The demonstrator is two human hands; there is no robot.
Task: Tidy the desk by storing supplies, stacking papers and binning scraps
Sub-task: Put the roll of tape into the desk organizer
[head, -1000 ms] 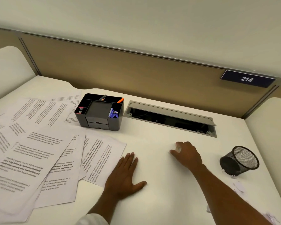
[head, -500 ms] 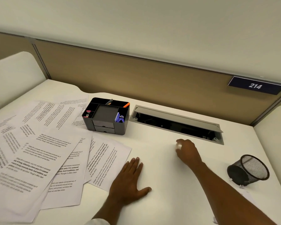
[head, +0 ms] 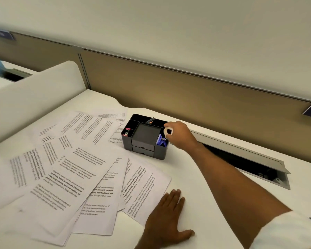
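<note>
A black desk organiser (head: 145, 147) stands at the middle of the white desk (head: 196, 178), holding pens, a blue item and pink clips. My right hand (head: 182, 134) reaches over its right end and pinches a small white ring-shaped item (head: 169, 131), like a roll of tape, just above the right compartment. My left hand (head: 166, 221) rests flat on the desk near the front edge, fingers straight, touching the corner of a printed sheet. Several printed paper sheets (head: 70, 169) lie scattered and overlapping across the left half of the desk.
An open cable tray (head: 250, 164) with a raised grey lid is set into the desk behind my right arm. A tan partition panel (head: 187, 90) backs the desk. A white divider (head: 34, 90) rises on the left, with a neighbouring desk beyond it.
My right hand has carried the small white item left from the desk middle to above the organiser's right end. The view has swung left, so the mesh cup is out of view. My left hand stays flat.
</note>
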